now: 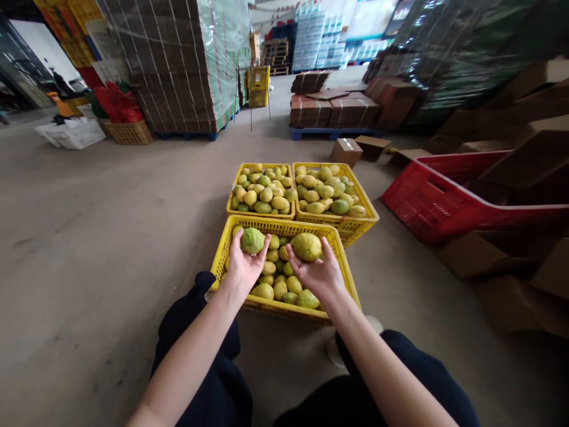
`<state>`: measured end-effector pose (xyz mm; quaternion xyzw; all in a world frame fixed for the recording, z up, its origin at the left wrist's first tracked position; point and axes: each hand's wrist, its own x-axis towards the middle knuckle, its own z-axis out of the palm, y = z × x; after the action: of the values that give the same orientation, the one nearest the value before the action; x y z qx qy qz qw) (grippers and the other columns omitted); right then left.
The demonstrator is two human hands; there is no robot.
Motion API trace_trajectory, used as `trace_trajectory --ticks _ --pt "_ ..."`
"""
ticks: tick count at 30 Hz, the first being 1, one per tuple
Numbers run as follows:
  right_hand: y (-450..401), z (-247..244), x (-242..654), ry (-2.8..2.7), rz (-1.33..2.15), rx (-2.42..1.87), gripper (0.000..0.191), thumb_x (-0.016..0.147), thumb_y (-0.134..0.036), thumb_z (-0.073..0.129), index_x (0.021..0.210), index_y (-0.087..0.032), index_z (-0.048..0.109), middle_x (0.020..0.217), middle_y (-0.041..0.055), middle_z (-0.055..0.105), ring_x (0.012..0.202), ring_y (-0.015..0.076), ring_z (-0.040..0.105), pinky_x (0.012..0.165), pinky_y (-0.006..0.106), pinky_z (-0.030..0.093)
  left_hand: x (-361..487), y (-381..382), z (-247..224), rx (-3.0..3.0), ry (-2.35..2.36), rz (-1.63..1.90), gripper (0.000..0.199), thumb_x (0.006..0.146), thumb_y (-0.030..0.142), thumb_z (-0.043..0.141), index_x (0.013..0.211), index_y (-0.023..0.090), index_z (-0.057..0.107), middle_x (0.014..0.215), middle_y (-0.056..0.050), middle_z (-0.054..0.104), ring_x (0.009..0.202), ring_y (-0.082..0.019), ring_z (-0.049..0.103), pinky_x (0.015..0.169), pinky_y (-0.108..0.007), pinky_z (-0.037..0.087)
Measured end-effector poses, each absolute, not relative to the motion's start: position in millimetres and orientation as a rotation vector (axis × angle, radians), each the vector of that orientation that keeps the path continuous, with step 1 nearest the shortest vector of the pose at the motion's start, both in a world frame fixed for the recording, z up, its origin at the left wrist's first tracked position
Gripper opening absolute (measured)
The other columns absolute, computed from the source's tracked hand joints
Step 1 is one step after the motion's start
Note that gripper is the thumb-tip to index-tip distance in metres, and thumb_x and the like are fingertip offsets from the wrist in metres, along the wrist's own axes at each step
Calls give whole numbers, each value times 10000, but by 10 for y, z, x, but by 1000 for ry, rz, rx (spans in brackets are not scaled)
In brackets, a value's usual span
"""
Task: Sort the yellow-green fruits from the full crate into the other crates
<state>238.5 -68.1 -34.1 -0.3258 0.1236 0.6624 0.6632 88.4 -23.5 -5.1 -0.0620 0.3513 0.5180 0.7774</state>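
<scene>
My left hand (248,261) cups a green, bumpy-skinned papaya-like fruit (252,241) from below, fingers curled at its sides. In my right hand (316,270) rests a larger yellow-green papaya-like fruit (306,247), held between thumb and fingers. Both hands are above a yellow plastic crate (284,224) with slotted walls. Yellow and green fruits (280,289) of the same sort fill its bottom, partly hidden by my hands and forearms.
Behind stand two fuller yellow crates, one left (261,214) and one right (355,225), touching the near one. A red crate (427,201) and cardboard boxes (524,296) crowd the right. Farther back are flattened cartons (333,111) on a blue pallet and a wrapped stack (178,65).
</scene>
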Motion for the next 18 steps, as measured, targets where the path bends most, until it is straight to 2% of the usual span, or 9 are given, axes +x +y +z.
trace_trajectory --ticks 2,5,8,11,16,18 --pt "-691 -353 2379 225 1517 -810 333 975 -430 475 1033 -143 634 784 120 725 717 220 714 573 283 619 889 -225 -55 -146 752 1123 211 931 278 585 1084 146 646 857 -44 721 861 -214 738 691 -285 649" --pt "-718 -341 2367 115 1543 -829 247 951 -340 496 978 -143 644 748 112 726 661 211 699 571 283 600 879 -240 -31 -150 686 1062 246 921 308 577 1072 130 654 846 -64 721 871 -225 734 673 -272 640" --pt "-764 -292 2370 -26 1592 -769 323 937 -408 478 993 -147 660 754 116 735 625 227 689 572 335 597 848 -309 38 -128 568 961 377 931 414 514 1079 106 672 845 -100 718 834 -212 727 651 -252 625" --pt "-811 -232 2393 -128 1656 -694 406 915 -480 474 998 -138 676 739 123 729 597 229 678 566 353 589 821 -391 103 -98 446 958 395 921 440 500 1085 133 689 844 -78 725 787 -179 715 730 -274 622" --pt "-817 -213 2400 -170 1654 -567 271 848 -372 563 958 -151 674 781 92 740 630 217 693 600 345 596 853 -416 42 -26 377 1015 368 886 334 482 1135 164 694 1012 -85 737 1047 -214 693 892 -316 580" --pt "-796 -239 2383 -168 1653 -550 255 819 -347 589 967 -157 672 795 77 745 649 218 703 590 338 597 886 -398 -22 -20 382 1032 343 869 290 478 1097 178 710 1038 -79 735 1059 -210 686 915 -334 567"
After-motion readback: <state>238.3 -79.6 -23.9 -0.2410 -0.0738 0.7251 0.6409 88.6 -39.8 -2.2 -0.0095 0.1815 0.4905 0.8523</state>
